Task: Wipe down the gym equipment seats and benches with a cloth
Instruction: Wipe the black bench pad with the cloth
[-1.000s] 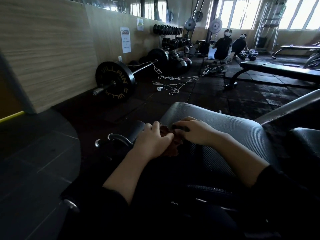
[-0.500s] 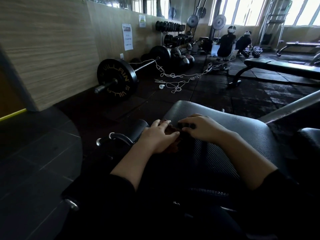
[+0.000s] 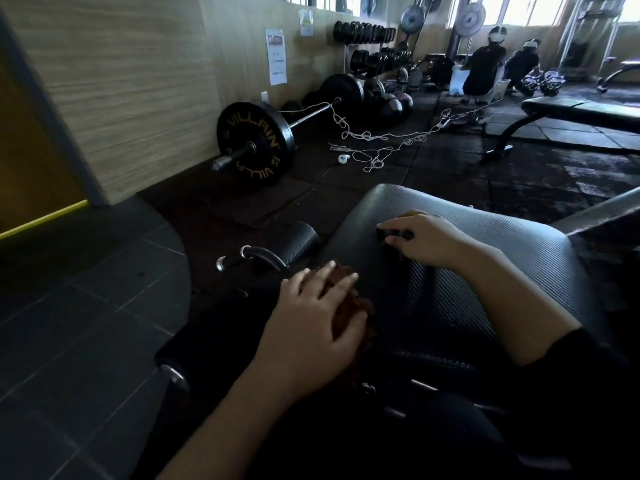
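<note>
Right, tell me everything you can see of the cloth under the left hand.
The cloth is a reddish-brown rag, bunched and crumpled rather than spread flat, with a rough, fuzzy look like terry or microfibre. It lies at the near left edge of the ribbed black seat pad. The left hand rests on top of it with fingers spread and fairly straight, covering most of it; only its right side and a strip between the fingers show. The right hand is apart from it, further up the pad.

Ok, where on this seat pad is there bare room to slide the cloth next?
The seat pad is bare beyond the right hand to its far rounded edge, and between both hands. The near left edge is crowded: the left hand presses the cloth there, beside the roller pad.
</note>
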`<state>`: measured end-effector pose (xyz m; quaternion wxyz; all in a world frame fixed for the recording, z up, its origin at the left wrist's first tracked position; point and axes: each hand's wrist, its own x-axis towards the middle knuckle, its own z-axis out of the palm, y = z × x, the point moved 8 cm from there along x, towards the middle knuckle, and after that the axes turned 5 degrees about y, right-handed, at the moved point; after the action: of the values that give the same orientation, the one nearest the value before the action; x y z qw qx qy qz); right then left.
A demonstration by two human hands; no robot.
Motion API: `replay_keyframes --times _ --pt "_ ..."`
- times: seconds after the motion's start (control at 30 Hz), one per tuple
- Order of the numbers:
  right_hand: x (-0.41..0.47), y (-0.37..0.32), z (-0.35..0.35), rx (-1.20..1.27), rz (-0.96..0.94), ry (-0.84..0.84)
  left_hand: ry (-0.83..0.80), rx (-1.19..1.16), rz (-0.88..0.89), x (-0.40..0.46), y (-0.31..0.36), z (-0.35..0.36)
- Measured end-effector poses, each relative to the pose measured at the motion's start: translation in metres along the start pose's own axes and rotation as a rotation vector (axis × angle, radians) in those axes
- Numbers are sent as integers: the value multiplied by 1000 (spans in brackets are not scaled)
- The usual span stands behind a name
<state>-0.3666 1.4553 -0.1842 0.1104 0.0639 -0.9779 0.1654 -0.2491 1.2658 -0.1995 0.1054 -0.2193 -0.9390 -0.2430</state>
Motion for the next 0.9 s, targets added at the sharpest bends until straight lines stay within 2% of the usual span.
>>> replay_keyframes --times 0.1,0.23,0.33,0.5,0.57,0.63,0.7,0.77,0.9 --pt "0 1 0 -8 2 1 -132 104 -48 34 7 18" --pt "0 -1 -1 -1 -1 8 -221 25 -146 88 1 32" --pt "-2 -1 -1 1 10 -8 -133 -38 -211 89 -16 31" --pt "-3 -1 0 5 22 -19 -13 -295 -415 38 -59 11" --pt "-3 0 -1 7 32 -18 73 -172 -354 10 -48 3" --pt "-3 1 0 1 34 -15 167 27 -184 -9 -15 -1" --pt "-3 0 0 -1 28 -11 188 114 -36 -7 12 5" --pt "-3 -1 0 -5 23 -14 102 109 3 17 21 12" --pt "-3 0 2 -9 24 -15 -122 48 -128 70 2 29"
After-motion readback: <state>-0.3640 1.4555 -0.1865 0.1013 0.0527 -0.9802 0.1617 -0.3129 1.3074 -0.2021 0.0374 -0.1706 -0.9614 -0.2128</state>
